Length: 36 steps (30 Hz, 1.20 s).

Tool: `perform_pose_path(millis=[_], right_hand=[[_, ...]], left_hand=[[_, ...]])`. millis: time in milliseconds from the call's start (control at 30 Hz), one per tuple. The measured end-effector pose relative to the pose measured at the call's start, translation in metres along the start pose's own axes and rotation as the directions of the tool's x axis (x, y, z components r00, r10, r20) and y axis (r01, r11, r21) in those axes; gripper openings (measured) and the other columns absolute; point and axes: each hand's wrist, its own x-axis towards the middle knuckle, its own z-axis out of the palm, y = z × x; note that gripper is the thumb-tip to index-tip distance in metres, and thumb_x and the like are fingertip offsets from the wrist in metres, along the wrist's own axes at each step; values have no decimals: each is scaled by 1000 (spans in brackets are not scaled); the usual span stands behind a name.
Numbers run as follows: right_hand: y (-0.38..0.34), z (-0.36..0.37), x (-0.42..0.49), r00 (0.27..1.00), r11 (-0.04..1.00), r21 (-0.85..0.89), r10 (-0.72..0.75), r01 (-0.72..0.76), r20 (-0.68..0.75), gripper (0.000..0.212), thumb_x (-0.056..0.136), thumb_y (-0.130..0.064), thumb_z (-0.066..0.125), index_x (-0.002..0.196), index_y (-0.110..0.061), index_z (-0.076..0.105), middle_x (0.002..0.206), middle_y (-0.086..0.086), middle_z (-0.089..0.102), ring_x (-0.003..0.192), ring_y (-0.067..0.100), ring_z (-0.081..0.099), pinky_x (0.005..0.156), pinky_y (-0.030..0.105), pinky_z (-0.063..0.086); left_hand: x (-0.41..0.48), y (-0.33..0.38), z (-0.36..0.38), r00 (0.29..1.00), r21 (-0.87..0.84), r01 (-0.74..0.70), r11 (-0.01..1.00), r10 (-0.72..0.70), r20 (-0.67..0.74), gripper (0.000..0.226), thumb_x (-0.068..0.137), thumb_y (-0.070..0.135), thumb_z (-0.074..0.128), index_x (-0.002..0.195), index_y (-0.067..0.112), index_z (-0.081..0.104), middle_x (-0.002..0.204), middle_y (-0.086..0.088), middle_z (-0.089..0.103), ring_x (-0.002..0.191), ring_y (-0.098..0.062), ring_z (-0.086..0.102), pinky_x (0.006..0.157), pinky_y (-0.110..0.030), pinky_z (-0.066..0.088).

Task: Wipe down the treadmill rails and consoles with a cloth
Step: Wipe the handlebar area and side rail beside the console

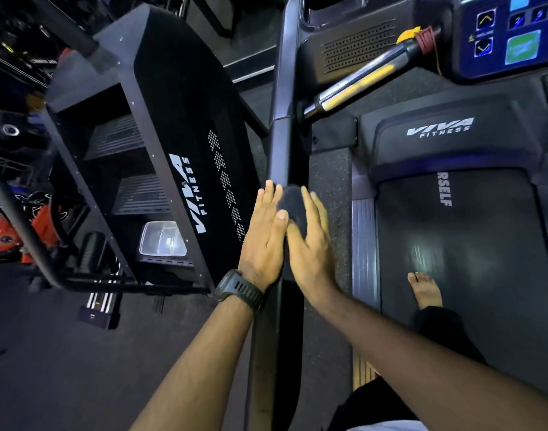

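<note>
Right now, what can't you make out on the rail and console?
- Cloth: head view; mostly covered by the left hand and right hand, so its size and folds are unclear.
- Rail: the stretch under the cloth and hands is hidden.
- Console: cut off by the top and right edges; button labels are blurred.

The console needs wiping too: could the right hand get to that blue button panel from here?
Probably yes: nothing stands between the right hand and the button panel; the chrome bar lies to one side.
</note>
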Motion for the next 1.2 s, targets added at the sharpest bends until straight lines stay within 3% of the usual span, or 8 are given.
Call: perform_pose_path(millis=[67, 200, 400, 533, 700, 867, 1067, 1200], right_hand=[[5, 0, 23, 1000, 1000, -13, 28, -28, 2, 63, 98, -42, 49, 157, -33, 32, 164, -6, 29, 144, 11, 35, 111, 24, 30], [20, -3, 7, 937, 933, -90, 350, -349, -5, 63, 104, -41, 48, 161, -29, 22, 164, 4, 29, 145, 29, 37, 114, 41, 34], [8, -4, 10, 999, 998, -60, 16, -14, 30, 60, 105, -41, 47, 160, -34, 25, 166, -4, 24, 148, 13, 30, 112, 25, 25], [21, -6, 0, 948, 943, -103, 319, -317, 9, 60, 106, -43, 43, 161, -33, 20, 166, 1, 25, 146, 27, 36, 114, 40, 34], [7, -4, -16, 1000, 999, -47, 11, -10, 9, 58, 104, -34, 51, 159, -31, 30, 166, -5, 25, 145, 7, 31, 112, 23, 27], [20, -9, -3, 938, 934, -119, 344, -338, 34, 62, 106, -44, 43, 162, -31, 18, 167, 2, 24, 146, 28, 36, 113, 43, 34], [9, -7, -11, 999, 998, -52, 26, -23, 46, 64, 101, -48, 45, 160, -36, 23, 167, -6, 22, 149, 12, 29, 117, 33, 29], [21, -8, -15, 953, 949, -102, 301, -298, 18, 61, 106, -46, 41, 161, -35, 17, 168, -1, 22, 148, 24, 33, 114, 42, 31]], left_hand=[[0, 0, 1, 1000, 3, -2, 1000, 2, 1, 67, 99, 53, 16, 157, 20, 19, 166, 5, 5, 152, -4, -2, 118, -12, -3], [-8, -1, 2, 1000, 23, 0, 1000, 0, 5, 71, 98, 54, 15, 158, 17, 18, 166, 7, 3, 152, -1, -4, 117, -10, -4], [-11, -4, 2, 1000, 38, -5, 999, 4, 10, 70, 99, 53, 15, 158, 15, 19, 167, 5, 3, 152, -3, -4, 119, -13, -4], [-19, -3, 3, 1000, 24, -9, 1000, 9, 10, 70, 99, 53, 16, 158, 16, 18, 166, 7, 3, 151, -1, -4, 118, -12, -4], [-18, -4, 2, 1000, 30, -7, 1000, 7, 2, 71, 98, 52, 16, 158, 15, 20, 166, 6, 4, 152, -3, -3, 117, -11, -3], [-29, -4, 4, 1000, 27, -5, 1000, 5, 11, 72, 97, 55, 15, 158, 16, 17, 166, 8, 1, 152, -3, -5, 117, -11, -5], [-35, -7, 4, 1000, 26, -8, 1000, 7, 10, 72, 98, 54, 16, 158, 15, 19, 167, 4, 3, 152, -5, -4, 121, -17, -3], [-45, -7, 5, 1000, 1, -8, 1000, 8, 8, 71, 98, 55, 17, 158, 17, 17, 166, 8, 2, 151, -1, -5, 118, -13, -4]])
